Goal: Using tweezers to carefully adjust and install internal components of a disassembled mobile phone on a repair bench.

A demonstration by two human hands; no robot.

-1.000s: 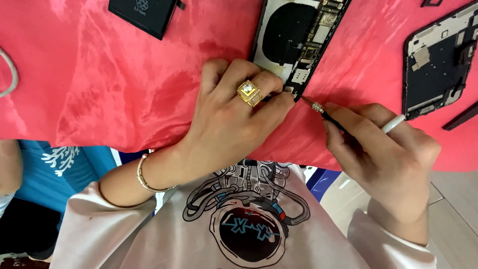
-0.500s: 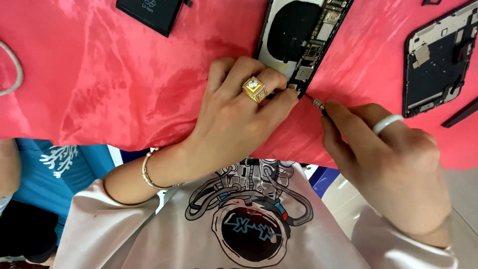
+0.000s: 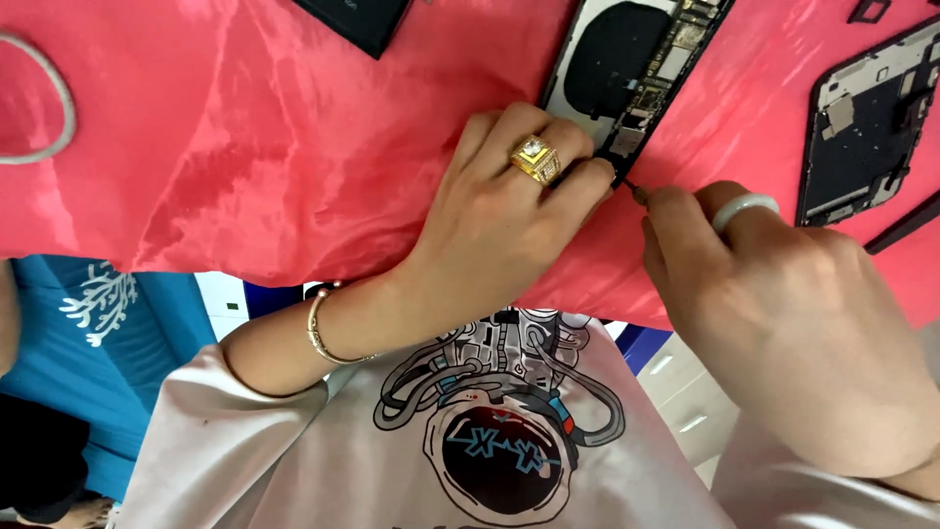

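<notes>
An opened phone [image 3: 627, 69] with its dark coil and circuit parts exposed lies on a pink cloth [image 3: 245, 147]. My left hand [image 3: 509, 206], wearing a gold ring, presses its fingertips on the phone's near end. My right hand [image 3: 783, 313], wearing a pale ring, is closed around a thin screwdriver. Only the screwdriver's metal tip [image 3: 634, 191] shows, touching the phone's near corner beside my left fingertips. The rest of the tool is hidden inside my fist.
A second opened phone frame [image 3: 862, 127] lies at the right, with a dark strip [image 3: 906, 225] below it. A flat black part [image 3: 357, 20] sits at the top edge. A white cable loop [image 3: 49, 108] lies at the far left. The cloth's edge hangs over my lap.
My right hand has moved left and closer to the phone, bringing the screwdriver tip up to its near corner. The tool's shaft is now hidden. My left hand has kept its hold.
</notes>
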